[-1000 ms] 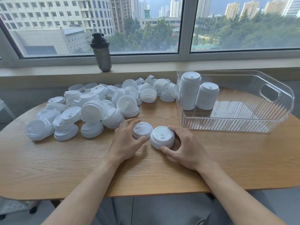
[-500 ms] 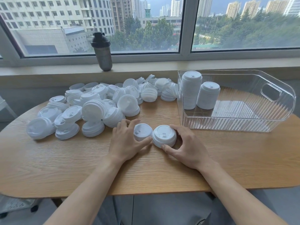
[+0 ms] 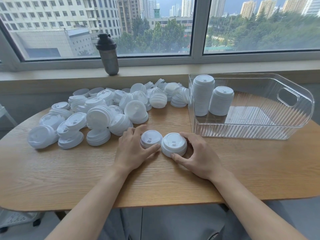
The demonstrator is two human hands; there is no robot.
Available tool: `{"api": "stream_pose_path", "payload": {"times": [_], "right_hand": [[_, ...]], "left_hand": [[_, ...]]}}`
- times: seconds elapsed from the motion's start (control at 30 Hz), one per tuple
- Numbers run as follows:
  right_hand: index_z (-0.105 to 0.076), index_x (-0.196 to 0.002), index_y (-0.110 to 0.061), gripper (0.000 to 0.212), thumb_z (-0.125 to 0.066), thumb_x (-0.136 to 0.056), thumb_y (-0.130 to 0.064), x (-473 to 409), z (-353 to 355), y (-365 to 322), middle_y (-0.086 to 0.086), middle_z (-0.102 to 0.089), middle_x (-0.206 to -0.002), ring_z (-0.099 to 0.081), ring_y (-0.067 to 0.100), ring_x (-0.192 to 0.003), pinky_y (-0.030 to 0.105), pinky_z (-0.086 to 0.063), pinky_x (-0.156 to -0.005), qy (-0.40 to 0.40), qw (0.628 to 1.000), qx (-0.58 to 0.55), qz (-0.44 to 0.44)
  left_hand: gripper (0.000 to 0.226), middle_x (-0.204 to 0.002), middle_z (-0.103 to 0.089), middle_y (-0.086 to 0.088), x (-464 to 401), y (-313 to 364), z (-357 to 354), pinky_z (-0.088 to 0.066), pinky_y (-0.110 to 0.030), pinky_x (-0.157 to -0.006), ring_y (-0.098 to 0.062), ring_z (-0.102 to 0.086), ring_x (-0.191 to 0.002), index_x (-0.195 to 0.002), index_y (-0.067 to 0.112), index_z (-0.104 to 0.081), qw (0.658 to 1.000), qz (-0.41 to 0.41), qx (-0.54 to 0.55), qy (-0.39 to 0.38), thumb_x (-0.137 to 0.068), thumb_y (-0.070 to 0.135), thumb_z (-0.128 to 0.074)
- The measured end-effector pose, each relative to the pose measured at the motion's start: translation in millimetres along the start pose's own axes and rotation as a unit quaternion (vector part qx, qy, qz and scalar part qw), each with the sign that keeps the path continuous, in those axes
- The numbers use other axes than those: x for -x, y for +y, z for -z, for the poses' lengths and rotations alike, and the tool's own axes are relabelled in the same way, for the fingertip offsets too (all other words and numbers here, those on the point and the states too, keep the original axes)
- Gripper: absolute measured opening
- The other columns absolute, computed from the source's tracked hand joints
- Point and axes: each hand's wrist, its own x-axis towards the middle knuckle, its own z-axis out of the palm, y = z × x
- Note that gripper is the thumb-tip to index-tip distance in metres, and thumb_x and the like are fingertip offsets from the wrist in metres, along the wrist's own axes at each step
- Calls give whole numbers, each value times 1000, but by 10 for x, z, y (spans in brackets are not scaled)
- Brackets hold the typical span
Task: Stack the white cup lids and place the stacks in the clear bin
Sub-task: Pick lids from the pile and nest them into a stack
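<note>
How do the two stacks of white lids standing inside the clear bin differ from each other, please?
The left stack is taller than the right stack, its top rising to about the rim of the clear bin. The left stack stands against the bin's left wall; the right stack stands further in. Both are white, upright, and side by side at the bin's left end.

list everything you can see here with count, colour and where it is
loose lids: many, too jumbled to count, white, piled on the table's left and far middle
stacked lids in bin: two upright stacks, white, bin's near-left corner
clear bin: one, transparent, table's right
lid stack under left hand: one, white, table front centre
lid stack under right hand: one, white, touching the other
table: one, light wood
shaker bottle: one, dark grey, windowsill
left hand: grip on its stack
right hand: grip on its stack
</note>
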Motion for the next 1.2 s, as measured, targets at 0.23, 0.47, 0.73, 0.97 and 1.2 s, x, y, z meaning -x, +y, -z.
{"api": "stream_pose_path", "payload": {"times": [0.23,0.47,0.73,0.97,1.2], "right_hand": [[-52,-140,-27,77,-76,-76,-63,4,11,-4,-14,-58,-136,-49,5,-125,31,-43,-108,-5,1000,-5,-3],[-53,-139,-27,77,-78,-74,-61,13,30,-20,-14,-59,-134,-51,6,-122,33,-44,-106,-10,1000,-7,5],[-47,-143,-24,81,-67,-77,-68,-5,38,-28,-14,-54,-132,-53,3,-114,28,-47,-98,-24,1000,-15,-1],[-49,-142,-25,48,-42,-99,-47,-1,58,-37,-14,-52,-132,-56,3,-111,41,-54,-92,-2,997,-72,-6],[-64,-134,-20,43,-48,-101,-43,0,42,-40,-17,-59,-129,-54,4,-122,32,-48,-101,-10,999,-33,14]], "left_hand": [[80,-146,-56,7,-39,-5,60,-37,-33,-115,-14,-50,-136,-149,23,-51,994,8,88,-56,-74,44,-69],[90,-129,-56,6,-31,-42,35,-48,-38,-107,-12,-59,-116,-143,17,-56,988,53,143,19,-69,57,-88],[81,-122,-67,15,63,207,-20,-55,-40,-100,-3,-64,-114,-130,28,-62,969,4,246,-16,-64,70,-83],[80,-128,-60,20,98,361,-105,-49,-33,-103,2,-53,-123,-135,28,-61,981,-68,171,-54,-70,71,-78],[87,-129,-60,19,122,361,-103,-45,-30,-107,3,-51,-123,-139,27,-60,986,-86,121,-79,-70,80,-69]]}}
